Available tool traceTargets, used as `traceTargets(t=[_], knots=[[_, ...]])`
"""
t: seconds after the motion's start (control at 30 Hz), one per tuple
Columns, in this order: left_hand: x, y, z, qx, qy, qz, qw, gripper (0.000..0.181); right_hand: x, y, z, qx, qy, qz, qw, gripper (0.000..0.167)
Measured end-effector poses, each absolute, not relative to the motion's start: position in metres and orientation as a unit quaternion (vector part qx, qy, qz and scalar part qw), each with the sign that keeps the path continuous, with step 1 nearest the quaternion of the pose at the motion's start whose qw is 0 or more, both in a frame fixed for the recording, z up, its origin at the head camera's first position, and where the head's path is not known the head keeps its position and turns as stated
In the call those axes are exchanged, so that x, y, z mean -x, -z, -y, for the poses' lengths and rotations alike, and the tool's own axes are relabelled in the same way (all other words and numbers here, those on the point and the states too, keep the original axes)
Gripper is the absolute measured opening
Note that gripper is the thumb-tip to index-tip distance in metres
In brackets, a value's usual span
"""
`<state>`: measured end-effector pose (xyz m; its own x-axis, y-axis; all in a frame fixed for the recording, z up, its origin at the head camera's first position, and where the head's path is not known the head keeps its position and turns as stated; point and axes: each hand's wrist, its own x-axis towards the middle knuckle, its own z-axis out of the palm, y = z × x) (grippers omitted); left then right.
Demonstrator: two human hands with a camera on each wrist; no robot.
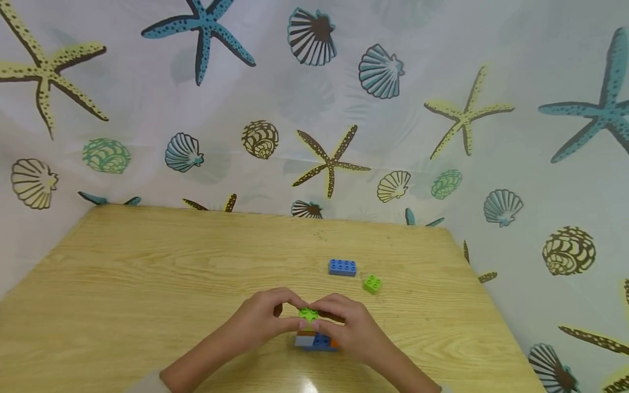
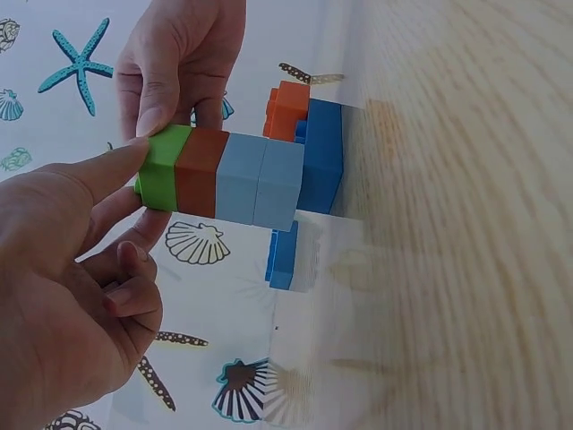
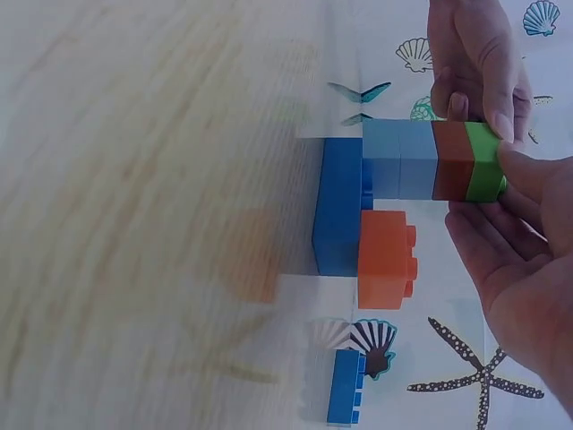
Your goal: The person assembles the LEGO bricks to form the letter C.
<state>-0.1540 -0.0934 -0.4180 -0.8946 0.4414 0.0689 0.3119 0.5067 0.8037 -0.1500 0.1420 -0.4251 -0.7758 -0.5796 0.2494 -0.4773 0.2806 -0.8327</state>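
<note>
A lime green brick (image 1: 308, 315) tops a small tower and is pinched from both sides. My left hand (image 1: 265, 316) grips it between thumb and fingers, and my right hand (image 1: 348, 322) does the same from the right. Under it come a reddish-brown brick (image 2: 200, 173) and two light blue bricks (image 2: 260, 182). This tower stands on one end of a long blue brick (image 3: 340, 210). An orange brick (image 3: 382, 260) sits on that base's other end, with blue studs showing between in the head view.
Beyond the hands, a loose blue brick (image 1: 342, 267) lies on the wooden table (image 1: 172, 262). To its right is a second lime green brick (image 1: 372, 284). A cloth (image 1: 275, 98) printed with shells and starfish hangs behind the table and along its sides.
</note>
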Motion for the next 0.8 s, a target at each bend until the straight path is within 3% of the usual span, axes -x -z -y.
traceTargets(t=[0.3,0.57,0.67,0.8], knots=[[0.150,0.419,0.093,-0.200,-0.432,-0.877,0.059,0.030,0.151,0.424,-0.142,0.318,0.501,-0.802,0.066,0.034],[0.151,0.423,0.094,-0.215,-0.415,-0.883,0.052,0.037,0.158,0.420,-0.149,0.281,0.518,-0.799,0.114,0.035],[0.153,0.424,0.094,-0.215,-0.416,-0.882,0.056,0.036,0.171,0.416,-0.160,0.286,0.494,-0.815,0.100,0.038],[0.154,0.426,0.093,-0.211,-0.424,-0.879,0.060,0.034,0.198,0.415,-0.179,0.273,0.441,-0.854,0.038,0.039]])
